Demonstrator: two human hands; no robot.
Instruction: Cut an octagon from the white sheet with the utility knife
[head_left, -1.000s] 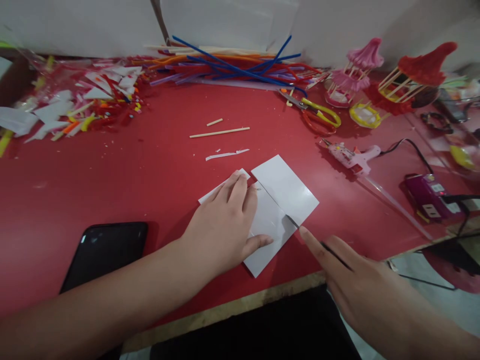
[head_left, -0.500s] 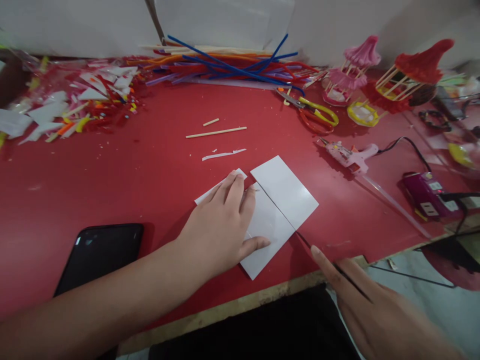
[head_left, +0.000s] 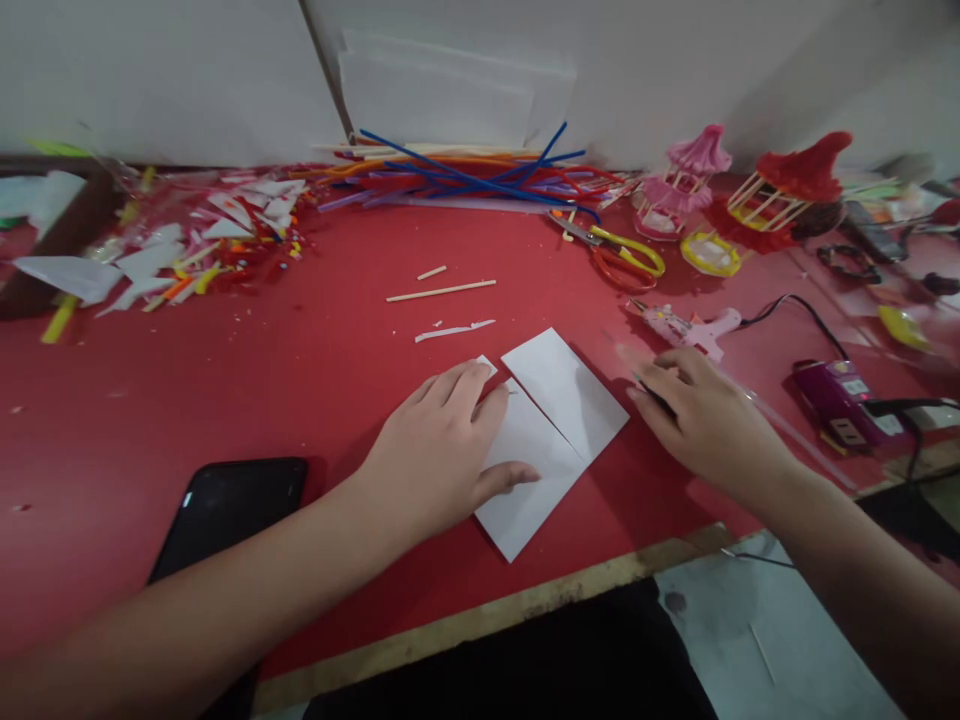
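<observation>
My left hand [head_left: 435, 455] lies flat with its fingers stretched over a piece of white card [head_left: 536, 500], partly covering it. A narrow slit separates this piece from a second white card piece [head_left: 577, 385] on its right. The slit thins toward the near edge, and I cannot tell whether the pieces are still joined there. To the right of the card, my right hand [head_left: 709, 425] is closed around a thin dark blade [head_left: 656, 398], mostly hidden by the fingers. It is apart from the card.
Two thin sticks [head_left: 441, 291] and a white strip [head_left: 454, 331] lie beyond the card. A phone [head_left: 229, 510] rests at left. Scissors [head_left: 626, 255], a pink glue gun [head_left: 694, 330] and a purple power socket box [head_left: 847, 400] are at right. Pipe cleaners [head_left: 457, 175] line the back.
My right hand has lifted the blade off the slit's near end and moved up and forward, to the card's right. My left hand stays on the card. The camera view has tilted up slightly.
</observation>
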